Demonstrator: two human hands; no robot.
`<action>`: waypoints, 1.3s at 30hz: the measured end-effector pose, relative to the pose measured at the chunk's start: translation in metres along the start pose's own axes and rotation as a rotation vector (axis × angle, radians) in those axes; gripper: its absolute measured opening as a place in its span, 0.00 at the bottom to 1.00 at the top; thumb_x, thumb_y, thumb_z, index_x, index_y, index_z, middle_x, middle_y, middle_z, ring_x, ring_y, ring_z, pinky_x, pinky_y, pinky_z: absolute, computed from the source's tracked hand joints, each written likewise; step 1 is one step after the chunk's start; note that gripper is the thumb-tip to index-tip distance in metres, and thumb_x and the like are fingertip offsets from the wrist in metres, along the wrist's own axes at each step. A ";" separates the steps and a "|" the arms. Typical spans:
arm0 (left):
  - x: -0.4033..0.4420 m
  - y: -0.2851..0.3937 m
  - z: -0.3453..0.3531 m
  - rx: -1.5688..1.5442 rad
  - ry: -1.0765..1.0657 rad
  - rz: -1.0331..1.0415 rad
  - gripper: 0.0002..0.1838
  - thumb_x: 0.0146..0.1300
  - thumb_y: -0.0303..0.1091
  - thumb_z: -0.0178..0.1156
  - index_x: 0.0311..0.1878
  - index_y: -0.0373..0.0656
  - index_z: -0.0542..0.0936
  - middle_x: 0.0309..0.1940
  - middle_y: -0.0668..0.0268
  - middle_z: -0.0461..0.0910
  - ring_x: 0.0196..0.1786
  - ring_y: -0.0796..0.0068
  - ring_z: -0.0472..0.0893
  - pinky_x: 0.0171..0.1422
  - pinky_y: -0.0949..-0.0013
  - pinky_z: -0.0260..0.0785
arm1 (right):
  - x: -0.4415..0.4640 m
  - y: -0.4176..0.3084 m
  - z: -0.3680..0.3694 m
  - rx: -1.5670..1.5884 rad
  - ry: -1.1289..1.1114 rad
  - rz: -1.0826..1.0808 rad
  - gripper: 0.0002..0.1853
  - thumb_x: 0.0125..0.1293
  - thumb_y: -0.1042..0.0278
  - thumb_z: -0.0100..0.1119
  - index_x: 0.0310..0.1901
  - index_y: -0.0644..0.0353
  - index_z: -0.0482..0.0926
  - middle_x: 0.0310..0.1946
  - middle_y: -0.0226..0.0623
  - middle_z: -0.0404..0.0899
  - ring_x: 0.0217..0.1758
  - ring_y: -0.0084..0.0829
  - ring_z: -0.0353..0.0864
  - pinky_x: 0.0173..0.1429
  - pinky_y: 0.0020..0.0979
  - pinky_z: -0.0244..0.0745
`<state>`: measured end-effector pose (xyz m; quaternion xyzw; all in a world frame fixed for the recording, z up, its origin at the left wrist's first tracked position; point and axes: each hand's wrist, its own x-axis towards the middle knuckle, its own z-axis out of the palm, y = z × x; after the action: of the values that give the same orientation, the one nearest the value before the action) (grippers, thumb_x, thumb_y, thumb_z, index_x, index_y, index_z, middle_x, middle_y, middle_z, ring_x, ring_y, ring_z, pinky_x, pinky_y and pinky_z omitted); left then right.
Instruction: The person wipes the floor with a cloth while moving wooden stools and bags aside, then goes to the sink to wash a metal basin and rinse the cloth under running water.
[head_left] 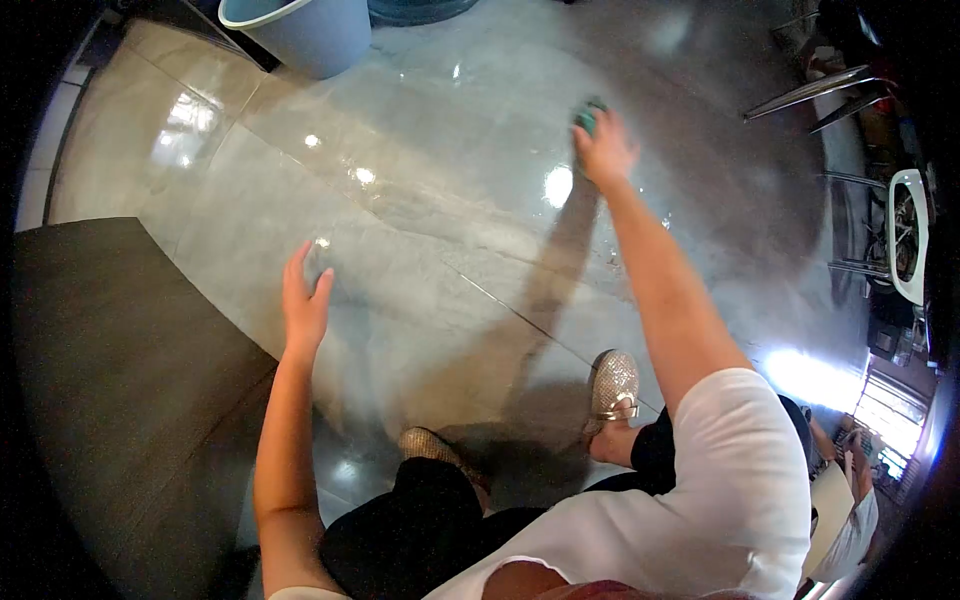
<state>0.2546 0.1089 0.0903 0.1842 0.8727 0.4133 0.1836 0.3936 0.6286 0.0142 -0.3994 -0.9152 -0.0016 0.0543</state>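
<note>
Out over the shiny tiled floor (430, 170), my right hand (606, 152) is closed around a small dark green object (590, 116), blurred by motion. Whether it is a cloth or a sponge cannot be made out. My left hand (308, 302) hangs above the floor on the left with thumb and fingers apart, holding nothing. Wet-looking glare spots show on the floor between the two hands.
A grey-blue bucket (325, 35) stands at the top left, beside a dark round container (420, 8). A dark brown panel (130, 390) fills the lower left. Metal-legged chairs, one with a white frame (908, 237), line the right. Another person (853, 530) is at the lower right.
</note>
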 end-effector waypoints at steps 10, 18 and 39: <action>0.062 0.057 0.056 0.185 0.065 0.144 0.34 0.65 0.35 0.58 0.72 0.37 0.58 0.71 0.48 0.56 0.73 0.47 0.56 0.76 0.52 0.50 | -0.056 -0.142 -0.070 0.291 0.095 -0.666 0.26 0.55 0.57 0.68 0.58 0.45 0.77 0.59 0.39 0.76 0.62 0.42 0.73 0.61 0.49 0.69; 0.128 0.088 0.129 0.224 0.245 0.272 0.40 0.70 0.50 0.53 0.75 0.36 0.51 0.75 0.43 0.45 0.77 0.38 0.44 0.78 0.42 0.35 | 0.017 -0.277 0.004 0.322 -0.030 -1.094 0.28 0.67 0.43 0.51 0.67 0.39 0.69 0.73 0.28 0.60 0.78 0.39 0.52 0.78 0.55 0.46; 0.193 0.171 0.129 0.959 -0.391 -0.228 0.77 0.30 0.61 0.81 0.79 0.46 0.41 0.76 0.37 0.38 0.76 0.31 0.47 0.63 0.37 0.68 | 0.046 -0.049 -0.041 0.167 -0.230 -0.969 0.29 0.69 0.51 0.51 0.69 0.49 0.65 0.73 0.39 0.57 0.77 0.46 0.53 0.73 0.57 0.54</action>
<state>0.1776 0.3861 0.1165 0.2249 0.9277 -0.0967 0.2820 0.3307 0.6269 0.0614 0.0794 -0.9925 0.0907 -0.0221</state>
